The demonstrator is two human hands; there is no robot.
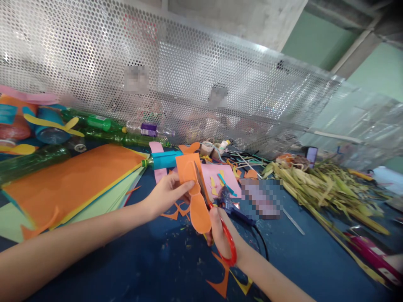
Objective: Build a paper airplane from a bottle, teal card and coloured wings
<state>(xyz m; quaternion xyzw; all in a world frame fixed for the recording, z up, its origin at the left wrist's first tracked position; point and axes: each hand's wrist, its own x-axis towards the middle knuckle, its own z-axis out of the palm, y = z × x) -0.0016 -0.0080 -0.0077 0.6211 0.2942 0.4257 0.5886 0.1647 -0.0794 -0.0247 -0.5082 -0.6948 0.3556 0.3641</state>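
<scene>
Orange paper (pixel 199 206), rounded below, squared above, seemingly meets the red-handled scissors (pixel 210 204).

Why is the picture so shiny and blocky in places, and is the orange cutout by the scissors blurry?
In the head view, light glints off the silvery holed sheet; in that same head view, blocky squares cover two spots there and one on the blue table; also in the head view, the orange cutout looks fairly clear.
</scene>
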